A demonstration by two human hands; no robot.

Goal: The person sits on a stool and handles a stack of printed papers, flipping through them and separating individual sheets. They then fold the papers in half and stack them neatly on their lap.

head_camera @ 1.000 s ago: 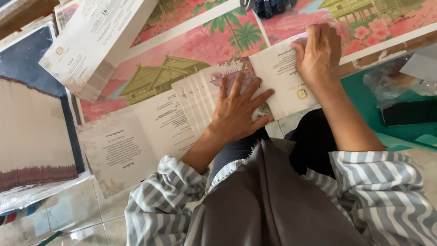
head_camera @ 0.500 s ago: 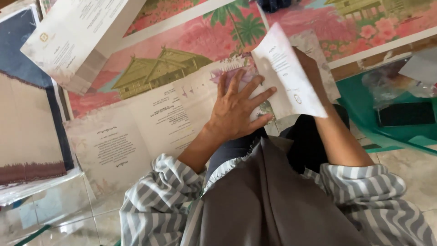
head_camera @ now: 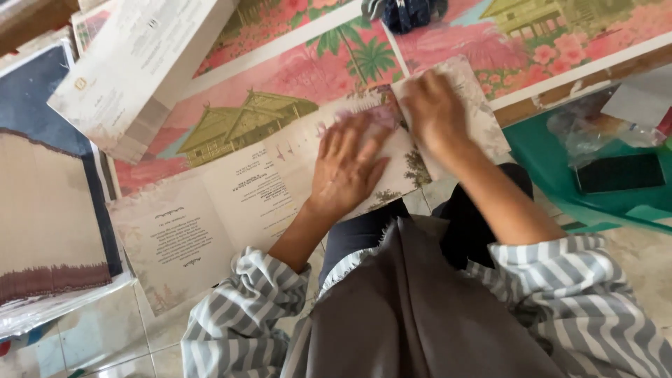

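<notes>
Pressing flat, open-fingered, the right hand (head_camera: pixel 434 108) has brought the raised end panel (head_camera: pixel 476 115) down onto the printed card (head_camera: pixel 266 189) on the floor, left hand (head_camera: pixel 350 164) spread beside it: fold made.

Your cream card (head_camera: pixel 231 203) carries black text; pink sheets (head_camera: pixel 280 77) show green palms and olive houses; your sleeves (head_camera: pixel 238 308) are grey-and-white striped; the tray (head_camera: pixel 553 168) is green.
</notes>
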